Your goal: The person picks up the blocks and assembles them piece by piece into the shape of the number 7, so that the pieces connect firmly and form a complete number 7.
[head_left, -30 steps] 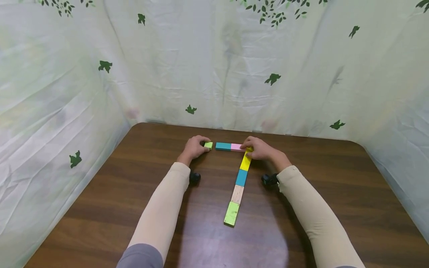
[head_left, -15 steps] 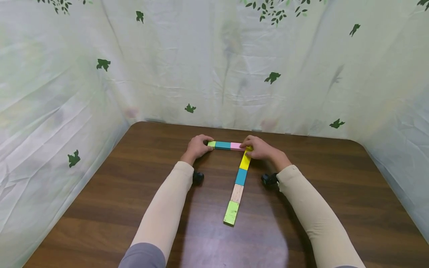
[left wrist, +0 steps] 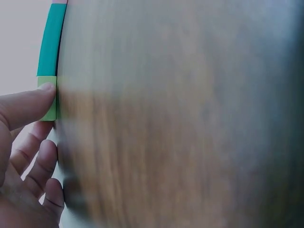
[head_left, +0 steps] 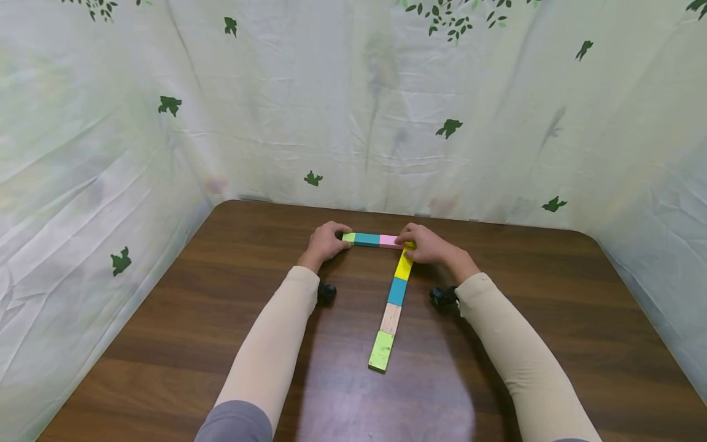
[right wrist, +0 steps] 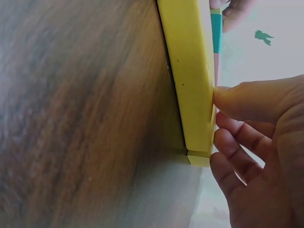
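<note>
Two rows of flat rectangular blocks meet at a corner on the table. My left hand (head_left: pixel 324 242) pinches a light green block (head_left: pixel 349 237) between thumb and fingers. That block's end touches a teal block (head_left: pixel 367 240), which adjoins a pink block (head_left: pixel 388 241). At the corner my right hand (head_left: pixel 431 244) holds a yellow block (right wrist: pixel 198 159), mostly hidden by the fingers in the head view. From there another yellow block (head_left: pixel 404 267), a blue block (head_left: pixel 397 291), a bare wood block (head_left: pixel 391 320) and a second green block (head_left: pixel 382 351) run toward me.
The brown wooden table (head_left: pixel 193 344) has rounded far corners. A pale curtain (head_left: pixel 331 110) printed with leaves and green birds hangs behind it and along both sides. Dark wrist cameras sit under both wrists.
My left hand has moved right with the green block, closing the gap to the teal block. Over the last half second, both hands look still. The right hand has stayed at the corner.
</note>
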A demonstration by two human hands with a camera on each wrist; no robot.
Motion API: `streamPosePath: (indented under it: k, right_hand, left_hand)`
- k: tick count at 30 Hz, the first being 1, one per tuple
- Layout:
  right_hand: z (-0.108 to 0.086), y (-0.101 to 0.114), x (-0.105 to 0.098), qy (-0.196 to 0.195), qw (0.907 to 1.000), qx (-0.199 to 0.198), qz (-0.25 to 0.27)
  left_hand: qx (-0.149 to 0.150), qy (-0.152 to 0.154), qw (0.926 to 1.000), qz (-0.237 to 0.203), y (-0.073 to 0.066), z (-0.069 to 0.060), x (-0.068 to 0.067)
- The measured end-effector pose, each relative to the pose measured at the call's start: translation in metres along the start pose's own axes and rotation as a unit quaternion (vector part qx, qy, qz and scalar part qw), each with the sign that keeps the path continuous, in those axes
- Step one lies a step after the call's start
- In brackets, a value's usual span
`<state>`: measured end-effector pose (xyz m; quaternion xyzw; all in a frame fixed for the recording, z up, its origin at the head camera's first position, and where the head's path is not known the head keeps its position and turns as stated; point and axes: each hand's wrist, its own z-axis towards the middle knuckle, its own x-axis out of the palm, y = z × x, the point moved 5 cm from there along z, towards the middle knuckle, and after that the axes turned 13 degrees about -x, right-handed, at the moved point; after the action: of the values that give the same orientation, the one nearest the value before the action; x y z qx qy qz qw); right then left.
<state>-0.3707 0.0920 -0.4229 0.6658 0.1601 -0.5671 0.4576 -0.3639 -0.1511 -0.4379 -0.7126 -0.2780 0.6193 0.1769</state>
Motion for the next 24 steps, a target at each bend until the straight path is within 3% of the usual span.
streamPosePath:
  k: [8,11,14,19,21,24]
  right_hand:
    - [0.004,0.0,0.002,-0.003,1.0,0.002,0.009]
    - [0.002,-0.002,0.001,-0.009,0.9999,-0.003,0.008]
    - [-0.001,-0.004,0.0,-0.017,0.9998,-0.003,0.007]
    - [-0.004,-0.007,0.001,-0.023,0.9996,0.002,0.013]
    - [-0.004,-0.005,0.001,-0.024,0.9996,-0.003,0.014]
    - [-0.002,-0.002,0.002,-0.023,0.9995,-0.018,0.013]
  left_hand:
    - [0.017,0.033,0.9993,0.009,0.005,-0.001,-0.007]
    - [0.016,0.048,0.9986,0.018,0.004,-0.005,-0.015]
    - [0.024,0.044,0.9981,0.037,0.002,-0.013,-0.028]
    - [0.085,0.029,0.9946,0.051,-0.002,-0.041,-0.054]
    - [0.103,0.027,0.9935,0.041,0.004,-0.056,-0.064]
    - [0.105,0.02,0.994,0.026,0.021,-0.076,-0.074]
